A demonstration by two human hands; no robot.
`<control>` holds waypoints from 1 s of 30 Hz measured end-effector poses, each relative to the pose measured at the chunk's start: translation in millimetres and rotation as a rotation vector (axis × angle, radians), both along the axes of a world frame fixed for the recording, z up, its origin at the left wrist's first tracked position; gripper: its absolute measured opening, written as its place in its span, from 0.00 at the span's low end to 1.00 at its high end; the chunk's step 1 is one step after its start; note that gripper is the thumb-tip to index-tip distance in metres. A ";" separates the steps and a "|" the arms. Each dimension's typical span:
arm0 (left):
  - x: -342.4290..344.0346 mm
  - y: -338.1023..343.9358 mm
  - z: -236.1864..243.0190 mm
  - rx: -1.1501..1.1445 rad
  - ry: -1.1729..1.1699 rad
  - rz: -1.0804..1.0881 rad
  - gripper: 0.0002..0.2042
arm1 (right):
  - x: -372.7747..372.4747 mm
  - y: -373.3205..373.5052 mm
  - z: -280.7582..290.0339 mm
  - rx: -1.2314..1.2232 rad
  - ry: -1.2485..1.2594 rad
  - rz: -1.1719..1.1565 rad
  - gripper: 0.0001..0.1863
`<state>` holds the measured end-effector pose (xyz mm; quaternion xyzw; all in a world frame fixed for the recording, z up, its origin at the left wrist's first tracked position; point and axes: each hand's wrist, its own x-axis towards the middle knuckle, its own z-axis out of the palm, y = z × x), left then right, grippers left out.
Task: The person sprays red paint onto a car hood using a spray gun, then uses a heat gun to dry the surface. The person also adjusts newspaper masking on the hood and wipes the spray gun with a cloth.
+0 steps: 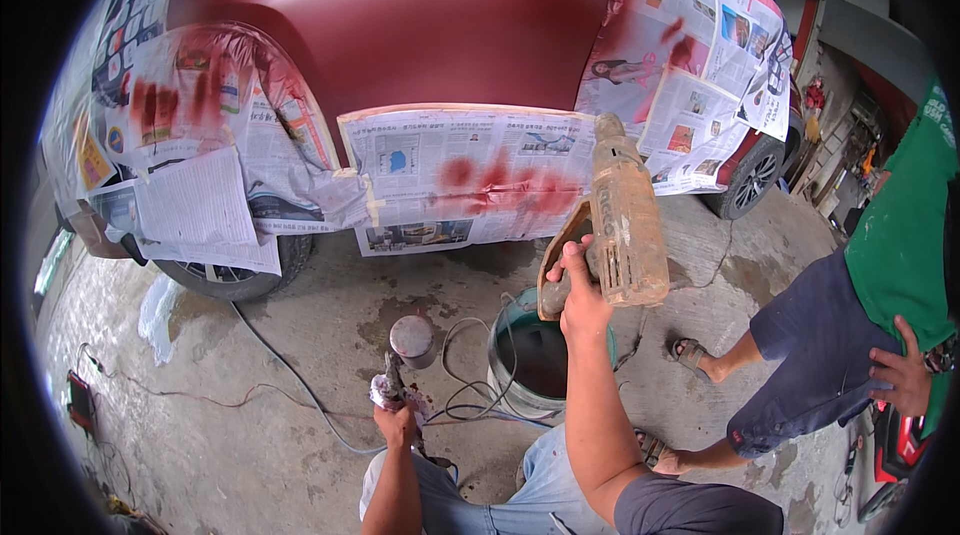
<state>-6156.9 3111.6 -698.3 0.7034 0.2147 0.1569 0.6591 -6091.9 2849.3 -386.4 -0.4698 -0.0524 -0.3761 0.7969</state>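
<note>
A worn, dusty heat gun is held up in my right hand, its nozzle pointing at the maroon car panel. Newspaper masking with red overspray surrounds that panel. Lower down, my left hand is closed on a stained white rag and a dark tool whose kind I cannot make out. Just beyond it a small round can stands on the concrete, and a bucket of dark liquid sits under my right arm.
A person in a green top stands close at my right, hand on hip. Hoses and cords cross the floor. The car's wheels show below the paper. A red and black object lies at lower right, with clutter behind.
</note>
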 end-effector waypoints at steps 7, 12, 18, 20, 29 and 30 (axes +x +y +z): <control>-3.4 1.7 10.1 0.031 0.059 -0.009 0.14 | -1.8 4.0 2.0 -0.017 -0.019 -0.021 0.14; -3.0 6.6 6.2 0.013 0.014 -0.005 0.15 | -0.8 6.8 0.6 -0.027 -0.021 -0.008 0.15; -6.0 5.3 8.6 -0.004 0.041 0.008 0.14 | -0.8 6.6 -3.9 -0.051 -0.020 0.016 0.14; -4.6 6.8 -0.3 -0.034 0.028 0.025 0.13 | -1.9 10.3 -3.1 -0.045 -0.019 0.029 0.14; -3.7 7.0 -5.5 -0.081 0.004 0.036 0.12 | -2.7 20.7 -8.5 -0.064 0.020 0.244 0.12; -3.9 8.0 -6.0 -0.085 -0.004 0.030 0.13 | -3.5 23.3 -9.2 -0.058 0.026 0.284 0.12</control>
